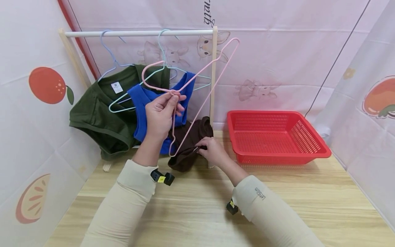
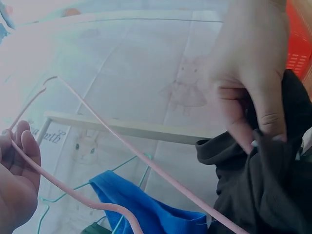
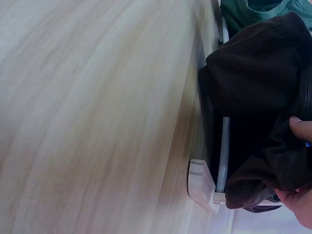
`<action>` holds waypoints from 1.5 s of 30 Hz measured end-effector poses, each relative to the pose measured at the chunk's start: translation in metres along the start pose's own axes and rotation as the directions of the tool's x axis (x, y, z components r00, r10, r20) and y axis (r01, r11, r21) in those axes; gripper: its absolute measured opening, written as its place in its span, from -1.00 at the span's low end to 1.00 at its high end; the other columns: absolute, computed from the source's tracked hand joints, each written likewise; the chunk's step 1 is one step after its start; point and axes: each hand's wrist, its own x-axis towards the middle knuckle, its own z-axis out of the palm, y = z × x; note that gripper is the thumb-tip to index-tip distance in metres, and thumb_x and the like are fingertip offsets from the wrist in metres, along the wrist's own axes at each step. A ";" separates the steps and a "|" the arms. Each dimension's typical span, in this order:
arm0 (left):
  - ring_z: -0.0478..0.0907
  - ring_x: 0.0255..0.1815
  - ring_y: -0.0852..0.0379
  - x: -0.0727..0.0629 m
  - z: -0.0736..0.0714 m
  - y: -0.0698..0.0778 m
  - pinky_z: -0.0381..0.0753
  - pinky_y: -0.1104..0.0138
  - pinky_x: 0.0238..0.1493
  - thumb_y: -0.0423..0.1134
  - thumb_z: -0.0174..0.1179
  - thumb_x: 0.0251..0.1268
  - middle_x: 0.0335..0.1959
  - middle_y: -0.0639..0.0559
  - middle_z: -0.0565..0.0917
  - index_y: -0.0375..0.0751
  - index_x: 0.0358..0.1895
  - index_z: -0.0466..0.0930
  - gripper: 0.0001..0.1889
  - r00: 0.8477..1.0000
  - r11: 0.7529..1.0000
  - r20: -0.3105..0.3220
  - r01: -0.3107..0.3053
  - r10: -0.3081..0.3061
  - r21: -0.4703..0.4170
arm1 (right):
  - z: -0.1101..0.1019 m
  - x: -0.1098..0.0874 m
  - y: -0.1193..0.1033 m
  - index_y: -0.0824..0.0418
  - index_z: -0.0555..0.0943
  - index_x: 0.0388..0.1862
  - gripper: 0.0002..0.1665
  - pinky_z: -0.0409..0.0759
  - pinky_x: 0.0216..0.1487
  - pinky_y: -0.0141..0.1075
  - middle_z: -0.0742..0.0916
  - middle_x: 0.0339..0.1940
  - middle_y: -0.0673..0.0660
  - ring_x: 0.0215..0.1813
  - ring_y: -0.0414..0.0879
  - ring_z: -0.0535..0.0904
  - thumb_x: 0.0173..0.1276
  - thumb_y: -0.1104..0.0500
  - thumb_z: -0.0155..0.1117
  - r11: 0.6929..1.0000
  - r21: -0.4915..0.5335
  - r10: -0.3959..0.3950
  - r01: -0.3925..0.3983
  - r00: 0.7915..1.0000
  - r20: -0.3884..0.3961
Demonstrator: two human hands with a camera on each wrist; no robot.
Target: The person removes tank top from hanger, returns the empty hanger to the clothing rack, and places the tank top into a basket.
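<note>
My left hand [image 1: 162, 111] pinches a pink hanger [image 1: 198, 116] at the neck below its hook, holding it tilted in front of the rack. One end of the hanger overlaps the opening of a dark brown garment [image 1: 188, 135] in the head view. My right hand [image 1: 213, 150] pinches the edge of that garment between thumb and fingers. In the right wrist view the brown cloth [image 3: 263, 73] hangs in folds beside the thumb. Behind the left hand, a blue sleeveless top [image 1: 143, 103] hangs on a mint green hanger [image 1: 163, 51].
A clothes rack with a white rail [image 1: 139, 33] stands at the back left. On its left side a dark green garment [image 1: 92, 99] hangs from a periwinkle hanger [image 1: 108, 48]. A red perforated basket [image 1: 280, 160] sits on the wooden table [image 1: 191, 212], right of the rack.
</note>
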 end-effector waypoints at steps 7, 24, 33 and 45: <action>0.56 -0.57 0.08 0.005 -0.009 0.006 0.59 0.48 -0.48 -0.36 0.20 0.36 -0.28 -0.10 0.78 -0.37 -0.10 0.71 -0.82 0.998 0.999 -0.044 -0.036 0.035 -0.006 | 0.001 0.001 0.007 0.19 0.78 -0.19 -0.82 0.60 0.06 -0.12 0.77 -0.18 0.10 -0.05 0.00 0.69 0.21 0.29 0.42 1.000 0.025 0.016 -0.016 1.000 0.002; 0.40 -0.60 0.16 0.011 -0.040 0.007 0.34 0.48 -0.58 -0.30 0.24 0.34 -0.41 -0.01 0.77 -0.33 -0.19 0.73 -0.84 0.956 0.993 -0.275 -0.083 0.104 0.086 | -0.002 0.000 0.004 0.20 0.77 -0.14 -0.80 0.59 0.10 -0.12 0.76 -0.13 0.11 -0.01 0.01 0.67 0.26 0.30 0.36 0.998 0.039 0.054 -0.055 0.998 0.034; 0.46 -0.54 0.26 0.022 -0.035 0.010 0.30 0.52 -0.55 -0.27 0.23 0.37 -0.37 -0.05 0.78 -0.31 -0.17 0.76 -0.81 0.953 0.946 -0.296 0.033 0.067 0.321 | -0.002 -0.001 0.006 0.19 0.78 -0.15 -0.82 0.60 0.09 -0.13 0.77 -0.14 0.11 -0.02 0.00 0.67 0.27 0.28 0.37 0.998 0.039 0.046 -0.047 0.999 0.030; 0.65 -0.22 0.12 0.060 0.000 0.007 0.52 0.33 -0.27 -0.13 0.12 0.47 -0.28 -0.02 0.79 -0.16 -0.17 0.78 -0.74 0.986 0.662 -0.154 0.077 0.058 0.746 | -0.002 -0.002 0.006 0.19 0.78 -0.16 -0.83 0.60 0.10 -0.15 0.76 -0.15 0.09 -0.03 -0.02 0.67 0.27 0.27 0.38 0.997 0.061 0.044 -0.046 0.999 0.025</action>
